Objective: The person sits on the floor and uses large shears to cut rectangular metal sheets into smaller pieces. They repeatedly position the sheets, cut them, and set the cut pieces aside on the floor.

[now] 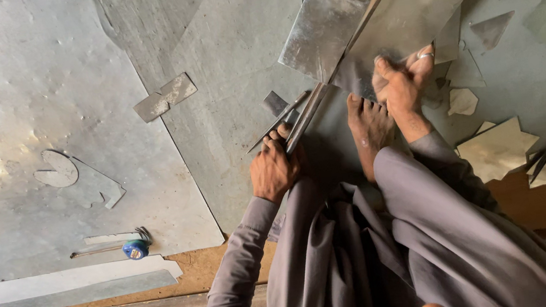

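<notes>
Left hand (273, 169) grips steel shears (303, 115); right hand (403, 82) clasps shiny metal sheet (367, 17) (creased, angular).

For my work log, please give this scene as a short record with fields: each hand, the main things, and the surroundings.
left hand: grips the handles of long grey metal shears
right hand: holds the edge of a shiny folded sheet-metal piece
shears: blades lie at the sheet's lower edge
bare foot: rests on the floor sheet between the hands
floor: large grey metal sheets, small offcuts
also: blue tape measure
</notes>
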